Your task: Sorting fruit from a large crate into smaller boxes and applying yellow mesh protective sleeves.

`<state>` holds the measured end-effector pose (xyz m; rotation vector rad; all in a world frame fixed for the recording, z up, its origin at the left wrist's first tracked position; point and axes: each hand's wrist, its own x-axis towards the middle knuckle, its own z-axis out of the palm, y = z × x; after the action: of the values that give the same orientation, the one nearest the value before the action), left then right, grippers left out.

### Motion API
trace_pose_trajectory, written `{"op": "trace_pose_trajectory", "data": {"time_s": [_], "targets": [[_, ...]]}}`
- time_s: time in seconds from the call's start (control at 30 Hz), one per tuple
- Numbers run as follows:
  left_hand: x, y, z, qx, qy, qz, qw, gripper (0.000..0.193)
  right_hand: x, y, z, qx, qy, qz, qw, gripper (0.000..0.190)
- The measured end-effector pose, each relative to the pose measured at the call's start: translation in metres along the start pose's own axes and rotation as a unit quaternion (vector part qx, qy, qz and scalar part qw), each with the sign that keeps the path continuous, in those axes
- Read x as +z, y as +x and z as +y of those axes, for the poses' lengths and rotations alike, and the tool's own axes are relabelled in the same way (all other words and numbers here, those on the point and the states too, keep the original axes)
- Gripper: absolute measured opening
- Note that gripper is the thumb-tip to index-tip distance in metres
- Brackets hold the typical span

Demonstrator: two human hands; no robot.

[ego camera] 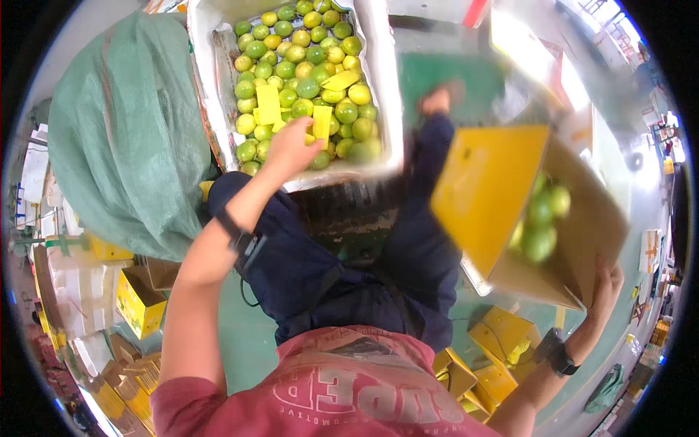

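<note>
A white foam box [389, 98] full of green and yellow round fruits [307, 87] stands before me, with several yellow cardboard pieces [268, 104] lying on the fruit. My left hand [296, 147] is over the near part of this box, beside an upright yellow piece [322, 124]; whether the fingers touch it or the fruit is unclear. At the right, my right hand [605, 287] grips the side of an open cardboard box [592, 218] with a yellow flap [489, 185]. The box is tilted and holds several green fruits [540, 224]. It looks blurred.
A large green woven cover or sack [131, 131] bulges left of the foam box. An open yellow carton [141, 306] and flattened cardboard [128, 388] lie at the lower left. More yellow cartons [494, 377] are on the floor at the lower right, and a green cloth [605, 389] lies farther right.
</note>
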<state>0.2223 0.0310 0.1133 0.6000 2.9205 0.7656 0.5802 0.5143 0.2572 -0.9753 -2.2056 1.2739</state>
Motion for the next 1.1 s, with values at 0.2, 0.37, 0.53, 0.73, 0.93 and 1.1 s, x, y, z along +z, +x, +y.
{"op": "trace_pose_trajectory", "data": {"time_s": [0.2,0.37,0.53,0.73,0.93,1.1], "targets": [[0.054,0.036,-0.116,-0.032,0.235,0.021,0.971,0.041,-0.027,0.000,0.179,0.058,0.006,0.033,0.998,0.013],[0.044,0.041,-0.120,-0.066,0.180,-0.029,0.981,0.031,-0.021,-0.003,0.280,0.209,-0.224,0.089,0.948,0.032],[-0.023,0.015,-0.099,-0.015,0.073,0.040,0.996,0.025,0.060,0.020,0.180,-0.021,-0.293,0.092,0.951,0.054],[-0.083,-0.053,-0.079,0.036,0.099,0.131,0.986,0.036,0.351,0.054,-0.003,-0.259,-0.019,-0.339,0.904,0.041],[-0.068,-0.101,-0.071,-0.005,0.152,0.013,0.988,0.055,0.567,0.059,-0.045,-0.262,-0.287,-0.273,0.880,0.047],[-0.070,-0.109,-0.079,0.008,0.037,0.006,0.999,0.054,0.577,0.070,-0.028,-0.278,-0.131,-0.278,0.910,0.052]]}}
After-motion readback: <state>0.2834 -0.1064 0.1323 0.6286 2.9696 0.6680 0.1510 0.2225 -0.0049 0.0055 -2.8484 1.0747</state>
